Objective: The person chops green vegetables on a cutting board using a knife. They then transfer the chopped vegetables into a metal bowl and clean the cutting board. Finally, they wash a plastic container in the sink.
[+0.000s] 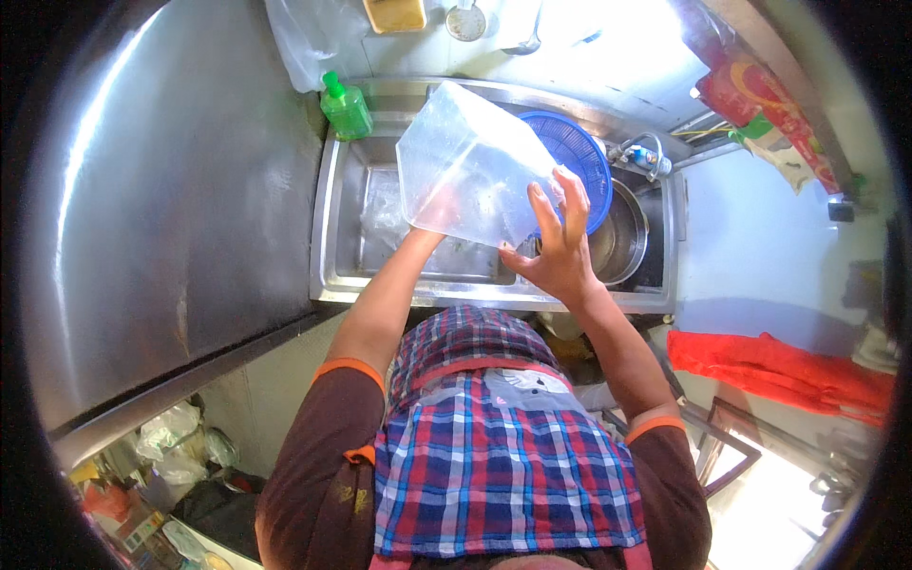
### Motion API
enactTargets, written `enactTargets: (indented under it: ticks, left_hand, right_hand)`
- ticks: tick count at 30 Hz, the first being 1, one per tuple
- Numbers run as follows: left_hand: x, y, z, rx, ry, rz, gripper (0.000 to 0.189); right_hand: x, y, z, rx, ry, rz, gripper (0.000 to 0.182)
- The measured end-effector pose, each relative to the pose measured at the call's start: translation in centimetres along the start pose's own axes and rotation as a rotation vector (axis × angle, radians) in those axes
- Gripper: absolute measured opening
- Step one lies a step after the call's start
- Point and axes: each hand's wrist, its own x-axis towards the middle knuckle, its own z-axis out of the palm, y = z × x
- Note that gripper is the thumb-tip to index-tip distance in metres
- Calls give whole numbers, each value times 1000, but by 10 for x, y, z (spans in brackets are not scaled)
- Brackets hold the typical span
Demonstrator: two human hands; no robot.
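Observation:
A translucent plastic container (474,160) is tilted above the left basin of a stainless steel sink (420,288). My left hand (436,214) is at its lower left edge, with the fingers seen only dimly through the plastic, so its grip is hidden. My right hand (559,239) is at the lower right corner, its fingers spread and curved; whether they press on the plastic cannot be told. Behind the container and right hand lies a blue plastic colander (595,167). It overlaps a round metal pan (630,246) in the right basin. Clear plastic film (385,210) lies in the left basin.
A green pump bottle (347,110) stands at the sink's back left corner. A metal faucet (652,146) is at the back right. A steel worktop (214,192) adjoins on the left. Red cloth (776,374) hangs at right. A ladle (526,44) hangs on the back wall.

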Motion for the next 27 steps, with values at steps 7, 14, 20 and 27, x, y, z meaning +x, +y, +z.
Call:
enactTargets:
  ticks: [7,14,20,27]
  left_hand:
    - [-8,29,-61,-175,-203,-337,38]
    - [-33,138,-85,-785,-309,-154,28]
    - [-45,106,-98,-796,-23,-222,22]
    - [-60,110,-130,-1226,-14,-190,38]
  right_hand:
    - [-9,13,7,42,32,104,109]
    - [3,-8,35,51,54,266,110]
    - [-1,-3,25,202,71,401,76]
    - [-47,54,70,1063,73,1288,51]
